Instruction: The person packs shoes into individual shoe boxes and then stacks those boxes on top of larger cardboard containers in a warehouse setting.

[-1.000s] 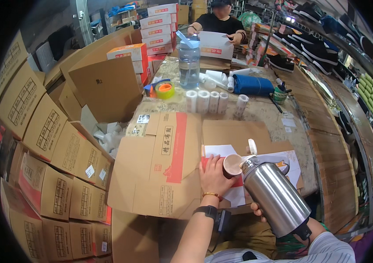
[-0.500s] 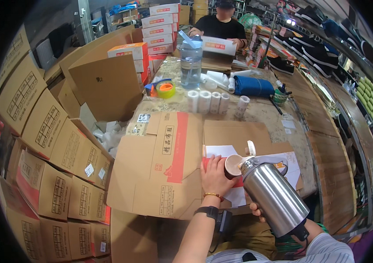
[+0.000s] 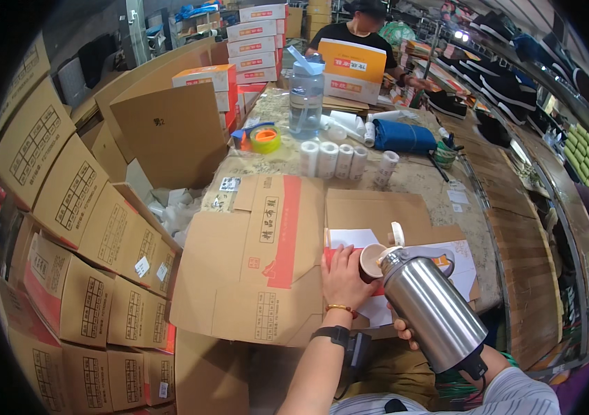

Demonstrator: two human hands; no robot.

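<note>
My left hand (image 3: 342,278) is closed around the side of a brown cup (image 3: 375,261) with brown liquid inside, above the cardboard. My right hand (image 3: 405,330) holds a steel thermos jug (image 3: 435,311) from below, its fingers curled round the body and partly hidden. The jug is tilted, with its grey spout and raised white lid at the cup's rim. No stream of liquid can be made out. Under the cup lie white and red printed sheets (image 3: 381,311). To the left, a flattened brown carton (image 3: 239,277) with a red stripe covers the table.
Stacked cartons (image 3: 111,228) line the left. Farther back on the table stand a blue water bottle (image 3: 305,97), several white rolls (image 3: 336,161), tape rolls (image 3: 265,140) and a blue cloth bundle (image 3: 404,136). A co-worker (image 3: 357,28) stands across; a shoe rack (image 3: 509,90) is at right.
Across the table, the co-worker has turned a box so its orange face shows and reaches an arm out to the side. My hands, cup and jug hold nearly the same pose.
</note>
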